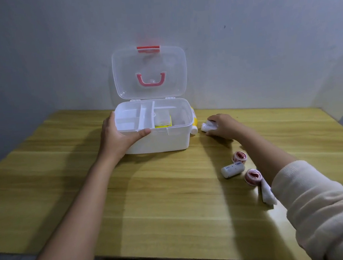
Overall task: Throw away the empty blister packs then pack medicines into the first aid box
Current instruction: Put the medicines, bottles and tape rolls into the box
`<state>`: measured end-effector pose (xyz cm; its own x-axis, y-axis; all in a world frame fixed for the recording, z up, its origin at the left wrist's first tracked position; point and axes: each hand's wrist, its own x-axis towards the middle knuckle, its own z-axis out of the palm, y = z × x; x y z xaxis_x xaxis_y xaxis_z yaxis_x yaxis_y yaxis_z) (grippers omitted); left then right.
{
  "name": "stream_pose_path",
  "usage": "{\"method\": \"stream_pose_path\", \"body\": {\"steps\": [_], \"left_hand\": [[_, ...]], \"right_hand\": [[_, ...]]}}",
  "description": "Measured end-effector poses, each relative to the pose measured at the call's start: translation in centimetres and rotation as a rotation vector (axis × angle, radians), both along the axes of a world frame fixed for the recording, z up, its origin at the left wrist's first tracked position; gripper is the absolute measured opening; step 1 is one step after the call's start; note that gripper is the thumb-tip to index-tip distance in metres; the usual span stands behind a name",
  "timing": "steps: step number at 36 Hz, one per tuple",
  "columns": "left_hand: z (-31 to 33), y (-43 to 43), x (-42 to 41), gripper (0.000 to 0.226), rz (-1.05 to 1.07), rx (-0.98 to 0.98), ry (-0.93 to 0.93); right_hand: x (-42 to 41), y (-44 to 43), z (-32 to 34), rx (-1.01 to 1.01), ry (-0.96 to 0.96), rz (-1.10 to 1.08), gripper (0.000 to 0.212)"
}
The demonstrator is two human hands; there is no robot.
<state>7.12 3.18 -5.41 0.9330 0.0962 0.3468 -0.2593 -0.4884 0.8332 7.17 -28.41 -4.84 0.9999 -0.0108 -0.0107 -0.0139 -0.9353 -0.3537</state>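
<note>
A white first aid box stands open at the back of the wooden table, its clear lid upright against the wall. A white divided tray fills its left half, and a yellow medicine pack lies in the right half. My left hand grips the box's front left corner, thumb along the tray rim. My right hand holds a small white bandage roll on the table right of the box. A yellow and white bottle lies against the box's right wall.
Near my right forearm lie two pink tape rolls, a white bandage roll and a folded white gauze. The wooden table meets the grey wall behind; its front edge is close to me.
</note>
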Motion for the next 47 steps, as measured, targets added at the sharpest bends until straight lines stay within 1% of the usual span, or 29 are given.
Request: {"method": "stream_pose_path", "body": {"steps": [2,4,6,8,11,13,17,20,24,25,27,29,31,32,34,36,39,44,47], "left_hand": [[0.0,0.0,0.0,0.092,0.001,-0.005,0.009],[0.1,-0.1,0.0,0.092,-0.004,-0.013,0.013],[0.1,0.0,0.1,0.094,-0.009,-0.020,0.025],[0.1,0.0,0.1,0.096,-0.017,-0.027,0.034],[-0.1,0.0,0.2,0.096,-0.005,-0.018,0.038],[-0.2,0.0,0.3,0.098,0.003,-0.020,0.038],[-0.2,0.0,0.2,0.103,0.005,-0.030,0.039],[0.1,0.0,0.0,0.104,-0.019,-0.034,0.048],[0.2,0.1,-0.1,0.092,-0.035,-0.042,0.035],[0.3,0.0,-0.1,0.091,-0.034,-0.041,0.032],[0.3,0.0,-0.1,0.091,-0.032,-0.038,0.026],[0.3,0.1,-0.1,0.091,-0.029,-0.039,0.022],[0.3,0.1,0.0,0.092,-0.022,-0.036,0.018],[0.3,0.1,0.1,0.092,-0.018,-0.030,0.017],[0.2,0.1,0.1,0.092,-0.022,-0.022,0.019],[0.2,0.2,0.2,0.091,-0.032,-0.021,0.017],[0.1,0.2,0.2,0.091,-0.022,-0.014,0.007],[-0.2,0.2,0.4,0.098,-0.012,-0.016,-0.008],[-0.2,0.3,0.4,0.099,-0.025,-0.015,-0.004]], "right_hand": [[-0.2,0.2,0.1,0.019,-0.026,-0.004,0.031],[-0.3,0.3,0.2,0.052,-0.078,-0.015,0.026],[-0.4,0.2,0.4,0.046,-0.111,-0.026,0.031],[-0.5,0.1,0.5,0.014,-0.097,-0.012,0.035],[-0.7,0.3,0.1,-0.044,-0.001,-0.006,0.043],[-0.8,0.6,-0.3,-0.063,0.027,-0.013,0.046],[-0.9,1.1,-0.4,-0.059,0.029,-0.025,0.044],[-1.0,0.9,-0.2,0.010,-0.025,-0.042,0.041],[-1.3,0.5,1.6,0.200,-0.231,-0.120,0.042],[-1.3,0.5,2.4,0.277,-0.292,-0.142,0.043],[-1.4,0.9,4.1,0.496,-0.395,-0.170,0.042],[-1.5,1.8,6.0,0.743,-0.463,-0.140,0.040],[-1.5,3.2,7.6,0.929,-0.518,-0.066,0.039],[-1.4,4.0,8.2,0.993,-0.542,-0.029,0.039],[-1.0,5.8,8.8,1.045,-0.562,0.034,0.038],[-0.6,7.4,8.6,1.011,-0.542,0.087,0.039],[-0.2,8.8,7.3,0.869,-0.499,0.133,0.043],[0.7,9.1,5.1,0.670,-0.403,0.155,0.044],[1.1,8.7,4.9,0.603,-0.408,0.162,0.042]]}}
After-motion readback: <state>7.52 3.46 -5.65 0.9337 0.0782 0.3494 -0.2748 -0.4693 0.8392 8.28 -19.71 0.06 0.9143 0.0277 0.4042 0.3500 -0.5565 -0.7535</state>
